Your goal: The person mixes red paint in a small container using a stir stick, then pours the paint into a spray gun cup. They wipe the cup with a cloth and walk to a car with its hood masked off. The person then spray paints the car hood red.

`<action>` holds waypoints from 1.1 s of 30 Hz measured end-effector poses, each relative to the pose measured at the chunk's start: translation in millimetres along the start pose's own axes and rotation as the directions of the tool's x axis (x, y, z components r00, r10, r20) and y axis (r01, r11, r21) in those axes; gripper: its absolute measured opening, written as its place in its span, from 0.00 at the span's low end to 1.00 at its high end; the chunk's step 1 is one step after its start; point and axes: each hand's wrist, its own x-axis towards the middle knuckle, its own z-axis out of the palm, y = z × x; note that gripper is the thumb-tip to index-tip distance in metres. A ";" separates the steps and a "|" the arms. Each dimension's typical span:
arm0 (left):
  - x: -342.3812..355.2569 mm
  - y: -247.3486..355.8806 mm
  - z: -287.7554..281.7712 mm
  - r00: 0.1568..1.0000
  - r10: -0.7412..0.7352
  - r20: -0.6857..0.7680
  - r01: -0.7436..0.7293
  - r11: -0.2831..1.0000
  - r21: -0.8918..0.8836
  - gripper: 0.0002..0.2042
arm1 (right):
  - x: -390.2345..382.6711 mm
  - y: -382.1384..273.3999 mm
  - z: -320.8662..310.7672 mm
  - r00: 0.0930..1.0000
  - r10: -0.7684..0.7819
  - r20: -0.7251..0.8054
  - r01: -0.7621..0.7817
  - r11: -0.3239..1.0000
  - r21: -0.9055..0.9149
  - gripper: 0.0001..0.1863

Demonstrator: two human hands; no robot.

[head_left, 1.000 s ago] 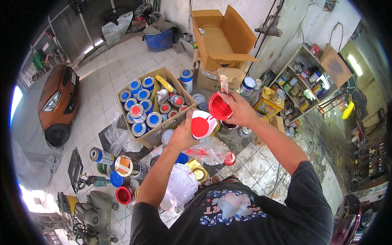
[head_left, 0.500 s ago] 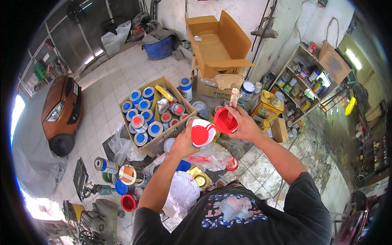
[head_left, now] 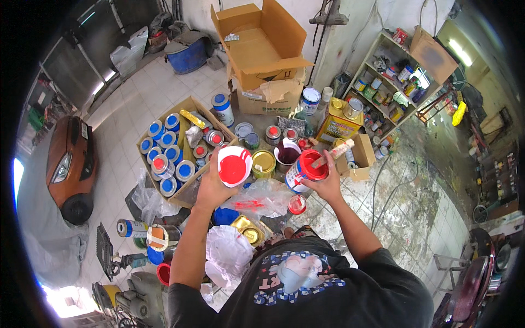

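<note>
- Holding position, head view: one white cup point(head_left: 234, 166) of red paint, one red-filled paint can point(head_left: 305, 170), one stir stick point(head_left: 332, 152).
- Left hand point(head_left: 210, 188): fingers closed around the cup, raised above the cardboard tray of blue-lidded cans point(head_left: 164, 158).
- Right hand point(head_left: 327, 183): closed on the can and the stick.

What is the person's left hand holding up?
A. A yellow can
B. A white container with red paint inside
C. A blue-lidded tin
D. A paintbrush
B: the left hand grips a white container whose inside is coated with red paint, while the right hand holds a red paint can with a stir stick.
</note>
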 end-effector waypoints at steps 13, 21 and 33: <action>4.0 4.4 -8.0 0.992 -0.049 -0.114 0.048 0.999 -0.018 0.58 | -22.6 126.3 53.0 0.982 -0.030 -0.184 -0.019 0.966 -0.257 0.65; 6.6 0.4 -5.2 0.995 -0.043 -0.091 0.048 0.998 0.048 0.59 | -37.1 145.9 72.2 0.983 0.050 -0.178 -0.090 0.971 -0.220 0.71; 8.0 -10.6 -1.9 0.986 -0.145 -0.080 0.147 0.989 0.013 0.62 | -58.7 2.6 108.7 0.980 -0.049 0.192 0.035 0.997 0.075 0.51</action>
